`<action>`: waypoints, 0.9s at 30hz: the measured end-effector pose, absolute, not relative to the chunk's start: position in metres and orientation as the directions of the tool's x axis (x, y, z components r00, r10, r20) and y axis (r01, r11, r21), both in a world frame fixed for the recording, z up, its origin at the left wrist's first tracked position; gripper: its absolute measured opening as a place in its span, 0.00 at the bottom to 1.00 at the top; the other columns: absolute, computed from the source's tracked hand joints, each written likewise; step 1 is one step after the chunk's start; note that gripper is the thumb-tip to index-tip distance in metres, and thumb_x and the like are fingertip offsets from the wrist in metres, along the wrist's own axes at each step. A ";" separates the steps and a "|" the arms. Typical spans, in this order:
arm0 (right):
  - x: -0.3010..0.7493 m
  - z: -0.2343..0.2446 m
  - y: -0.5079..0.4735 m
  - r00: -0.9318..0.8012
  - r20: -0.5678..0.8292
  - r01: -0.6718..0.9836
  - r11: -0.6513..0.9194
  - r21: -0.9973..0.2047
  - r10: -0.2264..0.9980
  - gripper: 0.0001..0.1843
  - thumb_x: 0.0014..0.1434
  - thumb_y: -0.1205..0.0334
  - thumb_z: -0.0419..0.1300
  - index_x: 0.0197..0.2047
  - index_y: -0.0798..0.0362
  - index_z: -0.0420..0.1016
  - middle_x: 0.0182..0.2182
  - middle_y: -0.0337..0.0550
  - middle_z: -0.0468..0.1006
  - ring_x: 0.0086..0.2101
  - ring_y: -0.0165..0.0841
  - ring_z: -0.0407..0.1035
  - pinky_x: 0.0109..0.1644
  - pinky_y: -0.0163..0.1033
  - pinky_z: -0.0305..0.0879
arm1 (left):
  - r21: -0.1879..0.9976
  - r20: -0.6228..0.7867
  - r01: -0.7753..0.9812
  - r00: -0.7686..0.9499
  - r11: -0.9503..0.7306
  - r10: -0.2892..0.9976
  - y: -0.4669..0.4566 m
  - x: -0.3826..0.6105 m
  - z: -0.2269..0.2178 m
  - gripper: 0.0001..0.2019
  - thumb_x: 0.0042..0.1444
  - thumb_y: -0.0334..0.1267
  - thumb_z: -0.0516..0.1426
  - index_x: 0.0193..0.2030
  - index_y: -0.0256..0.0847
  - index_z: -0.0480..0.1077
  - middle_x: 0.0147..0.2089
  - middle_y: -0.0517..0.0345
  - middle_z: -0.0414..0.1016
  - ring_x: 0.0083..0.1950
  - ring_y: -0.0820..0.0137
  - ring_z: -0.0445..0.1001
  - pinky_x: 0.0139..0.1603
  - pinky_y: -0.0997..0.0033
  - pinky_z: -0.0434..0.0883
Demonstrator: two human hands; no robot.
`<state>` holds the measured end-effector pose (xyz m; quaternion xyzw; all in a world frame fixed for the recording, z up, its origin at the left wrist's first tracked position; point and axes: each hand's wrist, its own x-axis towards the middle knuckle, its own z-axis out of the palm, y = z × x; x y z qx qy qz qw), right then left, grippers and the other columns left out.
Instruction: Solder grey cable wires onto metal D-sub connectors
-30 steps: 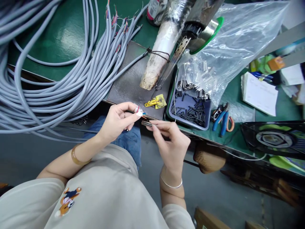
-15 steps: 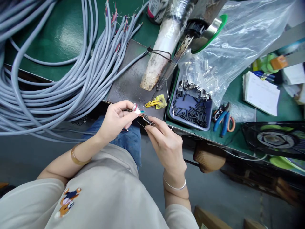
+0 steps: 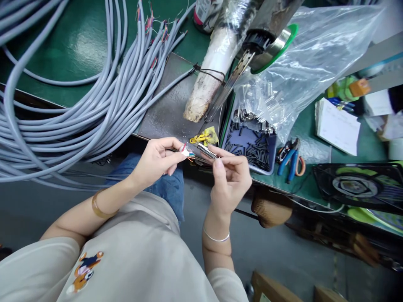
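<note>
My left hand (image 3: 157, 158) is closed in a pinch on a cable end, whose short coloured wires (image 3: 191, 154) stick out past the fingertips. A white piece and a red strand show at the thumb. My right hand (image 3: 232, 179) is turned partly palm up, its fingers closed on a slim metal-and-black multi-pin connector (image 3: 206, 151). The connector's far end lies close to the wires; whether they touch I cannot tell. Just beyond both hands, a yellow clip-like tool (image 3: 200, 138) rests beside a yellow sponge (image 3: 213, 135) at the bench edge.
Grey cables (image 3: 103, 121) are heaped at the left. A wrapped soldering stand arm (image 3: 204, 84) reaches over a dark plate (image 3: 163, 105). Right of it are a tray (image 3: 267, 167) of black tubes, a plastic bag (image 3: 327, 54), blue-handled pliers (image 3: 292, 165), a notepad (image 3: 338, 126) and a fan (image 3: 355, 184).
My right hand has rolled over and drawn slightly right, so its palm side shows and more of the connector is visible. The left hand keeps its pinch, shifted slightly right.
</note>
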<state>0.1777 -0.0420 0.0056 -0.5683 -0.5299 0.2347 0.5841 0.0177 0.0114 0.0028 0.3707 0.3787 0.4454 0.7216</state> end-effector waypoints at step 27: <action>0.176 -0.010 -0.018 0.150 0.657 0.611 0.454 -0.649 0.738 0.08 0.62 0.73 0.63 0.39 0.49 0.73 0.46 0.42 0.86 0.45 0.37 0.83 0.48 0.43 0.81 | 0.944 -0.048 -0.309 0.207 0.112 0.977 0.033 0.031 0.014 0.06 0.47 0.29 0.64 0.23 0.35 0.72 0.30 0.59 0.77 0.16 0.86 0.61 0.14 0.84 0.57</action>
